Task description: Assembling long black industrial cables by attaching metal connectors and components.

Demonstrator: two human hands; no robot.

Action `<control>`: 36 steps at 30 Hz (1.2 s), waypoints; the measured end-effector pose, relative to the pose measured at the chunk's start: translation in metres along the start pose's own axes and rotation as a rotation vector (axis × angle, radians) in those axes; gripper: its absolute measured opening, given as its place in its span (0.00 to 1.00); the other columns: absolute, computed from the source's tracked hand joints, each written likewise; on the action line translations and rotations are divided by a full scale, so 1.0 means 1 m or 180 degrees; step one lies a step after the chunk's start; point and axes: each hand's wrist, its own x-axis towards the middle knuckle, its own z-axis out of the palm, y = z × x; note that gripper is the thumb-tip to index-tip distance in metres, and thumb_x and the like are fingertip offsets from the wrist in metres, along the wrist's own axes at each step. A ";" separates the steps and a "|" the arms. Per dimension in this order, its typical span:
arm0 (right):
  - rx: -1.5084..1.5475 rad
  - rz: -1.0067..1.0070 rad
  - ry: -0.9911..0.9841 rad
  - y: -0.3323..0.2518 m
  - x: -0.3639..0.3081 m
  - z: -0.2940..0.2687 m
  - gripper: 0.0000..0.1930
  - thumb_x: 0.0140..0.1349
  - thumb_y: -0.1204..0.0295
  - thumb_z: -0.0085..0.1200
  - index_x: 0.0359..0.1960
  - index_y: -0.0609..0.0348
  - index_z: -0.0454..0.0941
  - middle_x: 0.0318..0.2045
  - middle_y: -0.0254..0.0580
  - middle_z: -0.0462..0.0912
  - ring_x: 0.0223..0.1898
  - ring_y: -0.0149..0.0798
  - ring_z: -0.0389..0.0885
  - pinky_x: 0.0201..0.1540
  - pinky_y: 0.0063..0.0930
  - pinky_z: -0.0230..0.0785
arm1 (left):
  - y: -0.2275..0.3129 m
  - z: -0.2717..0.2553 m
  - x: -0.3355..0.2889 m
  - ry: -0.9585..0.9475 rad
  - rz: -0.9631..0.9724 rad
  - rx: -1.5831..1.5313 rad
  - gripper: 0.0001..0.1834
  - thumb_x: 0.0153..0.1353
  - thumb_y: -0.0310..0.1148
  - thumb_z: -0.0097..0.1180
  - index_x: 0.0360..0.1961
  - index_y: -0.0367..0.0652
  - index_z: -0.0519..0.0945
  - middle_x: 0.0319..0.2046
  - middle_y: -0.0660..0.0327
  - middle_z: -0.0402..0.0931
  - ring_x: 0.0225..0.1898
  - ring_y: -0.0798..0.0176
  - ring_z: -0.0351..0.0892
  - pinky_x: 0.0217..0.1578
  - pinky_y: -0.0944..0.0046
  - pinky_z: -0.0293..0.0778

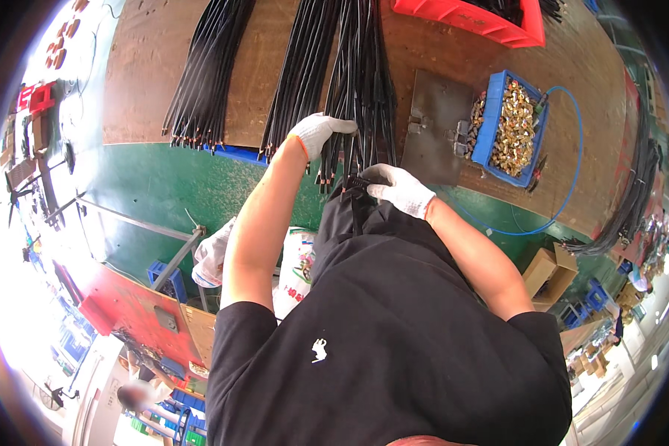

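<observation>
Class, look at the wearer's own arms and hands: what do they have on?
The left hand and right hand wear white work gloves. The left glove has an orange edge at the wrist. The forearms are bare; the black sleeves are short, ending above the elbows.

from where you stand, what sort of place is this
Probably a factory workshop: bundles of long black cables on a brown wooden bench, a blue plastic bin of small brass-coloured fittings.

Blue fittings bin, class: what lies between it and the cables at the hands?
Head view: a dark flat plate on the wooden tabletop, plus small pieces beside the bin.
</observation>
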 end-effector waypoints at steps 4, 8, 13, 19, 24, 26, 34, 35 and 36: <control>0.0711 0.0352 -0.0143 0.009 -0.007 -0.001 0.21 0.71 0.72 0.59 0.63 0.65 0.79 0.54 0.44 0.86 0.56 0.33 0.81 0.62 0.30 0.73 | 0.000 0.009 -0.001 0.0128 0.0067 0.0113 0.10 0.61 0.30 0.69 0.41 0.37 0.86 0.34 0.57 0.87 0.29 0.59 0.87 0.31 0.54 0.87; 0.0066 -0.0062 -0.0089 0.017 -0.018 -0.001 0.21 0.71 0.72 0.59 0.64 0.65 0.78 0.54 0.43 0.85 0.56 0.33 0.80 0.63 0.30 0.71 | -0.013 0.013 0.005 0.0339 0.0320 -0.0013 0.09 0.61 0.29 0.68 0.40 0.37 0.86 0.35 0.57 0.87 0.30 0.61 0.87 0.32 0.55 0.89; 0.0664 0.0247 0.0027 0.011 -0.043 0.002 0.22 0.72 0.71 0.60 0.64 0.68 0.77 0.53 0.39 0.85 0.53 0.31 0.80 0.61 0.29 0.71 | -0.025 0.025 0.009 0.0583 0.0622 -0.0279 0.09 0.59 0.27 0.70 0.38 0.36 0.86 0.30 0.58 0.85 0.26 0.65 0.82 0.29 0.62 0.79; 0.0861 0.0277 0.0082 0.016 -0.059 0.006 0.23 0.71 0.71 0.61 0.64 0.69 0.76 0.48 0.40 0.84 0.44 0.30 0.80 0.53 0.29 0.75 | -0.020 0.041 -0.001 0.0697 0.0687 -0.0343 0.10 0.57 0.25 0.70 0.40 0.35 0.86 0.30 0.59 0.85 0.25 0.65 0.81 0.29 0.61 0.79; 0.0619 0.0302 0.0147 0.021 -0.062 0.013 0.24 0.71 0.70 0.61 0.65 0.69 0.75 0.49 0.41 0.84 0.45 0.31 0.81 0.53 0.30 0.76 | -0.024 0.039 0.004 0.0767 0.0676 -0.0237 0.10 0.57 0.25 0.70 0.40 0.35 0.85 0.30 0.59 0.84 0.25 0.65 0.81 0.29 0.62 0.79; 0.0434 0.0220 0.0189 0.017 -0.061 0.015 0.24 0.71 0.70 0.61 0.65 0.70 0.75 0.49 0.42 0.84 0.45 0.31 0.81 0.52 0.30 0.76 | -0.026 0.038 0.008 0.0721 0.0665 -0.0204 0.11 0.57 0.24 0.70 0.40 0.34 0.85 0.30 0.59 0.84 0.25 0.65 0.81 0.29 0.62 0.79; 0.1437 0.0631 0.0249 0.010 -0.056 0.023 0.24 0.70 0.74 0.62 0.65 0.70 0.72 0.52 0.46 0.83 0.50 0.33 0.82 0.47 0.34 0.82 | -0.027 0.044 0.013 0.0869 0.0808 -0.0187 0.09 0.54 0.25 0.71 0.37 0.35 0.86 0.28 0.59 0.86 0.22 0.66 0.79 0.26 0.63 0.77; 0.1429 0.0617 0.0247 0.006 -0.052 0.025 0.24 0.70 0.74 0.62 0.65 0.70 0.72 0.52 0.46 0.83 0.50 0.33 0.82 0.47 0.34 0.82 | -0.026 0.044 0.012 0.0871 0.0824 -0.0186 0.09 0.54 0.25 0.71 0.37 0.35 0.86 0.28 0.59 0.86 0.22 0.66 0.79 0.26 0.63 0.77; 0.1486 0.0478 0.0540 0.002 -0.048 0.028 0.24 0.70 0.75 0.61 0.65 0.70 0.71 0.50 0.46 0.83 0.46 0.34 0.82 0.44 0.31 0.82 | -0.026 0.044 0.010 0.0837 0.0795 -0.0153 0.10 0.55 0.26 0.72 0.37 0.36 0.86 0.29 0.59 0.85 0.23 0.66 0.80 0.27 0.64 0.77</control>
